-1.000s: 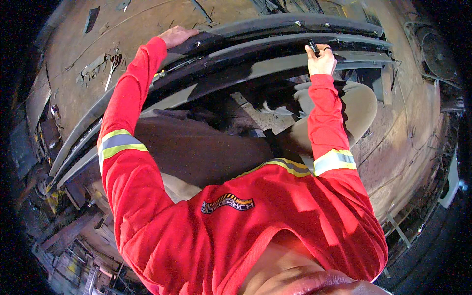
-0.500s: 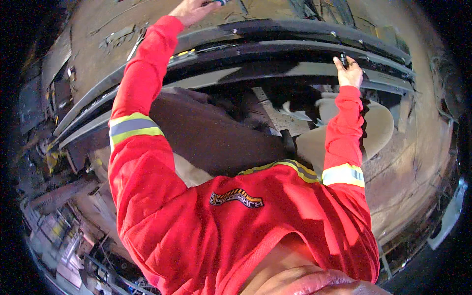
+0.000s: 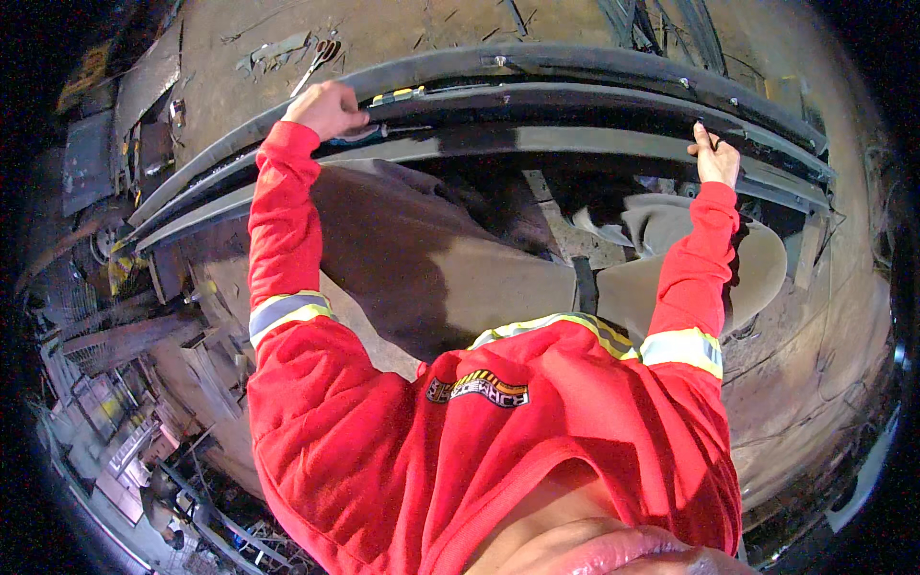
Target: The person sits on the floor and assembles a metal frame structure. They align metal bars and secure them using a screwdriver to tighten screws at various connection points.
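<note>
Left hand [image 3: 329, 110] curled beside blue-handled tool [image 3: 360, 136]; right hand [image 3: 717, 158] over grey rail [image 3: 594, 142]; cannot tell either grip.

Worn: red long-slv. sweatshirt [image 3: 575, 402]. L. sleeve [image 3: 311, 412] & R. sleeve [image 3: 685, 254] ea. w/ silver refl. band [image 3: 290, 313], yel.-grn. edging. Similar hem band [image 3: 610, 337]. Chest badge [image 3: 477, 389]: curved, lettered, blk./yel. diag. stripes. Trousers [image 3: 498, 287]: tan-brn.

Downward fisheye view from the head

Long grey metal beams [image 3: 575, 142] run side by side, a blue-handled, thin-shafted tool [image 3: 364, 136] pointing lengthwise along them.
</note>
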A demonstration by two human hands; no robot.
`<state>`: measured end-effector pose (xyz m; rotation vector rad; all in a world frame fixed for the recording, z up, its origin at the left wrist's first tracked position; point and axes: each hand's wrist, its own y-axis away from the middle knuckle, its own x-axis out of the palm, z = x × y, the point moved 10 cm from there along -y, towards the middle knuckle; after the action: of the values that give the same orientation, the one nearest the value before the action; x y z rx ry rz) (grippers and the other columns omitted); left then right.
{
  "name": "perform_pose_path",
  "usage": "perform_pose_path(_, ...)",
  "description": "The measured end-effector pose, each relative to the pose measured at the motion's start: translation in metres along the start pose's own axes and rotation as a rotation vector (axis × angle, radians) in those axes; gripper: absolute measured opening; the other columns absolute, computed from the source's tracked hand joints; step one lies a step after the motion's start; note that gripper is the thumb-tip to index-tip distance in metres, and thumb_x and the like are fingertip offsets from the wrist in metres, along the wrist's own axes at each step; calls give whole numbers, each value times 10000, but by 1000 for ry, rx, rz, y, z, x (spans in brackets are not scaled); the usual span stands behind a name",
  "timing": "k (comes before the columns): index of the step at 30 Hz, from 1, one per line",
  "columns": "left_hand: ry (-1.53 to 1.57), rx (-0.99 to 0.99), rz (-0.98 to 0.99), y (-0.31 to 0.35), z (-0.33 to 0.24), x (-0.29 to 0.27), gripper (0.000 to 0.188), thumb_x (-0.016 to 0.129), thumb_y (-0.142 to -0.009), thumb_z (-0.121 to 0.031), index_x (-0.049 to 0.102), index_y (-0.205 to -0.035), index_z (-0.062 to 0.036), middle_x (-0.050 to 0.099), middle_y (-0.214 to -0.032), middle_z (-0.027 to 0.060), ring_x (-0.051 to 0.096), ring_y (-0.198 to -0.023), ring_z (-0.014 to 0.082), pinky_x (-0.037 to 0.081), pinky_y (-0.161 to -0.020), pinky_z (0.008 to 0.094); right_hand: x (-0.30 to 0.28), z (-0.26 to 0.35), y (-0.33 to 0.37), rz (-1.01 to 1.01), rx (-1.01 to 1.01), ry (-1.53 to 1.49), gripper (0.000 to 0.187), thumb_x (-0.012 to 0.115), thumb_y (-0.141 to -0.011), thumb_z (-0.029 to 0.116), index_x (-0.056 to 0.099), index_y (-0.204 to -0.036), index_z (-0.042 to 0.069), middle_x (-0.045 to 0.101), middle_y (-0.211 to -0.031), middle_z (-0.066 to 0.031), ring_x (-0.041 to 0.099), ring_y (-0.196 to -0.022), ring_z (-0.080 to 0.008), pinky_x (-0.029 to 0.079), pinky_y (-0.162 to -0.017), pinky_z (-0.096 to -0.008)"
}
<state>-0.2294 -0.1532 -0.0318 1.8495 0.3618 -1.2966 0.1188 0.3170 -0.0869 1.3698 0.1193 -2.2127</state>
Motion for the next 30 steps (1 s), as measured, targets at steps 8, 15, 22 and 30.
perform_pose_path(8, -65, -182, 97, -63, -20, 27, 894, 453, -714, -775, 658, -923, 69, 637, -937, 279, 625, -943, 369, 464, -834, 439, 21, -70, -35, -385, -127, -20, 484, 805, -592, 410, 693, -920, 71, 682, -867, -131, 655, -818, -284, 499, -766, -379)
perform_pose_path(15, -65, -414, -22, -67, -32, 24, 888, 692, -539, -706, 653, -1014, 43, 643, -1049, 205, 630, -985, 299, 490, -843, 364, -5, -19, 1, -255, 21, 33, 442, 752, -646, 481, 703, -918, 136, 691, -907, -77, 597, -999, -252, 334, -950, -472)
perform_pose_path(22, 35, -447, -81, -68, -21, 21, 911, 714, -492, -710, 657, -985, 55, 648, -1020, 211, 631, -970, 303, 488, -848, 354, -1, -13, -2, -112, 32, 113, 464, 615, -758, 575, 700, -1021, 201, 678, -979, -105, 593, -1016, -282, 337, -979, -415)
perform_pose_path(30, 92, -311, -194, -56, -52, 13, 713, 664, -625, -631, 672, -948, 4, 647, -996, 222, 617, -975, 332, 465, -870, 391, -4, -9, 5, -332, -8, 19, 522, 786, -636, 463, 683, -993, 97, 686, -892, -102, 646, -843, -249, 476, -819, -358)
